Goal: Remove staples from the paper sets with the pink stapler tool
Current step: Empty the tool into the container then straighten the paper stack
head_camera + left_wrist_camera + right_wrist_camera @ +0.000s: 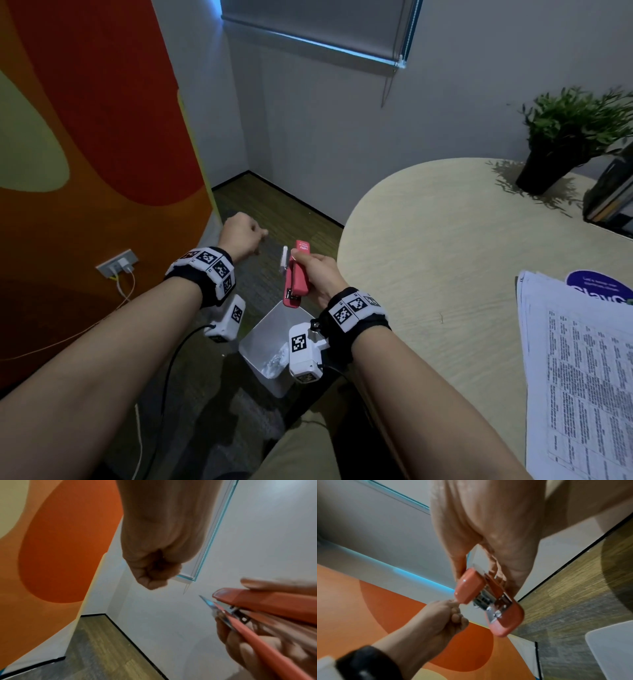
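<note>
You held the pink stapler tool over the bin.

Your right hand point(320, 274) gripped the pink stapler tool point(297, 274), fingers curled round it, directly above the white bin point(274, 337), which held some clear crumpled scraps. Your left hand point(241, 236), just left of the tool, was curled closed; whether it pinched anything was unclear. Paper sets point(579, 370) lay on the table point(445, 246), right of your right hand.
</note>
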### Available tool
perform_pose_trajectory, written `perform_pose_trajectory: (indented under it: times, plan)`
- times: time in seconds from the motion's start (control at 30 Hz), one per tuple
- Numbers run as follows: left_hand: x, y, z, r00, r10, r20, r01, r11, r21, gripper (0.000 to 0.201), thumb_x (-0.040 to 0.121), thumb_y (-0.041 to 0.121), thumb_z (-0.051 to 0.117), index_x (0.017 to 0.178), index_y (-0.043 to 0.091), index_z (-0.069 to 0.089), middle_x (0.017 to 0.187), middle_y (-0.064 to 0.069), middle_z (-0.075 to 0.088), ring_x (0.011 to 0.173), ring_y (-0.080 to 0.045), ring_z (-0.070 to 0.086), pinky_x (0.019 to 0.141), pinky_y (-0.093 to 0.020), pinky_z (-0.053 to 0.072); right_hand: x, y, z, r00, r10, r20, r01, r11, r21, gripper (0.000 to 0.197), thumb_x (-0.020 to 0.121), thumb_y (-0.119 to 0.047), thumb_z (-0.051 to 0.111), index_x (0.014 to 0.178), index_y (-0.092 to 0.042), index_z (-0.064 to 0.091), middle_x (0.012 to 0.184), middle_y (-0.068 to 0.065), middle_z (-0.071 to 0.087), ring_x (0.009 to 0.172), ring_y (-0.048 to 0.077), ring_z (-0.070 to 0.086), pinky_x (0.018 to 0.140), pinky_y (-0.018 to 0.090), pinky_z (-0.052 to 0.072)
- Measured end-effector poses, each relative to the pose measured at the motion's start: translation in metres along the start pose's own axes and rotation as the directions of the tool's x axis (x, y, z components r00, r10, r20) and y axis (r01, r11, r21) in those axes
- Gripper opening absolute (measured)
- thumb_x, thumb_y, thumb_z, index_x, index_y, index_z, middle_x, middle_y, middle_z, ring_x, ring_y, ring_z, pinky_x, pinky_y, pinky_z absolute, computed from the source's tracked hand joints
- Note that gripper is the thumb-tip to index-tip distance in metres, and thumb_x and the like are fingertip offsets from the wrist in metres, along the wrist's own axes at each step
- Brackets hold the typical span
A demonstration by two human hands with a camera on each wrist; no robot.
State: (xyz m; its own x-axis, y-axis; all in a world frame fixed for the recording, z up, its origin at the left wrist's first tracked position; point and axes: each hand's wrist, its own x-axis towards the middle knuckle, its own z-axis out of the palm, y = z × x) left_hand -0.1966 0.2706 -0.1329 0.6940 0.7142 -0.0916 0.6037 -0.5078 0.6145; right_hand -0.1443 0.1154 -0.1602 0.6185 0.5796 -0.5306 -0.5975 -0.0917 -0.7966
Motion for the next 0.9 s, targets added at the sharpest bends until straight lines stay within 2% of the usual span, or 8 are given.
perform_pose_trajectory:
  times: [0.07,0.13,0.3,0.47,0.53,0.63,0.77,0.9]
  plan:
    - [-0.002,0.013,-0.004,0.996,0.051,-0.071,-0.054,0.998,-0.027,0.020,0.098,0.012,0.048,0.100,0.005,0.067,0.105,-0.012,0.067,0.078,-0.020,0.062,0.062,-0.026,0.051,-0.006,-0.004,-0.001,0.999,-0.050,-0.004,0.050,0.999,-0.021,0.044,0.088,-0.021,0.071,0.121,0.002,0.053,0.102,0.019,0.069,0.077,0.025,0.068,0.061,0.029,0.055]
    - [-0.005,0.030,-0.006,0.989,0.107,-0.098,-0.111,0.993,-0.038,0.026,0.096,0.005,0.047,0.119,0.009,0.059,0.106,-0.013,0.066,0.084,-0.022,0.062,0.062,-0.025,0.049,-0.015,-0.014,-0.003,0.995,-0.096,-0.028,0.096,0.995,-0.011,0.036,0.087,-0.020,0.072,0.109,0.002,0.055,0.090,0.016,0.065,0.066,0.023,0.065,0.051,0.027,0.052]
    - [-0.029,0.087,0.002,0.944,0.272,0.188,-0.211,0.934,-0.289,0.025,0.095,0.032,0.055,0.109,0.012,0.061,0.106,-0.014,0.066,0.082,-0.018,0.060,0.061,-0.033,0.052,-0.043,-0.050,-0.038,0.958,-0.221,-0.183,0.223,0.975,-0.012,0.024,0.084,-0.020,0.075,0.088,-0.002,0.060,0.078,0.015,0.064,0.056,0.019,0.060,0.042,0.018,0.045]
    - [-0.082,0.158,0.027,0.669,0.463,0.581,-0.315,0.885,-0.342,0.075,0.084,0.036,0.068,0.147,0.026,0.027,0.130,-0.004,0.050,0.092,-0.019,0.068,0.060,-0.027,0.056,-0.082,-0.067,-0.107,0.890,-0.282,-0.359,0.278,0.958,-0.062,0.031,0.084,-0.027,0.074,0.087,0.003,0.066,0.075,0.015,0.069,0.064,0.026,0.067,0.060,0.032,0.057]
    - [-0.099,0.178,0.047,0.620,0.476,0.623,-0.361,0.879,-0.312,0.096,0.078,0.025,0.077,0.151,0.033,0.014,0.131,-0.007,0.050,0.087,-0.024,0.070,0.064,-0.030,0.057,-0.096,-0.066,-0.131,0.873,-0.273,-0.403,0.273,0.960,-0.061,0.033,0.086,-0.029,0.073,0.088,0.003,0.067,0.079,0.017,0.070,0.072,0.030,0.069,0.075,0.041,0.060]
    - [-0.121,0.203,0.085,0.612,0.500,0.613,-0.532,0.834,-0.149,0.093,0.080,0.014,0.066,0.152,0.028,0.009,0.131,-0.013,0.055,0.101,-0.028,0.065,0.081,-0.032,0.054,-0.114,-0.063,-0.154,0.866,-0.257,-0.428,0.244,0.966,-0.086,0.029,0.092,-0.030,0.064,0.079,-0.003,0.065,0.076,0.012,0.067,0.075,0.028,0.067,0.073,0.037,0.057]
    - [-0.130,0.218,0.124,0.640,0.486,0.594,-0.641,0.765,0.064,0.061,0.087,0.020,0.059,0.140,0.017,0.030,0.119,-0.015,0.063,0.101,-0.029,0.064,0.083,-0.034,0.053,-0.131,-0.060,-0.168,0.876,-0.192,-0.443,0.155,0.981,-0.120,0.047,0.099,-0.038,0.045,0.114,0.002,0.062,0.102,0.017,0.069,0.095,0.032,0.067,0.075,0.034,0.052]
    - [-0.134,0.219,0.149,0.687,0.441,0.578,-0.690,0.644,0.330,0.036,0.092,0.028,0.051,0.121,0.011,0.039,0.110,-0.016,0.062,0.098,-0.033,0.062,0.074,-0.032,0.045,-0.170,-0.063,-0.188,0.887,-0.179,-0.425,0.159,0.984,-0.082,0.031,0.097,-0.030,0.047,0.108,-0.002,0.054,0.076,0.008,0.051,0.064,0.020,0.048,0.054,0.027,0.036]
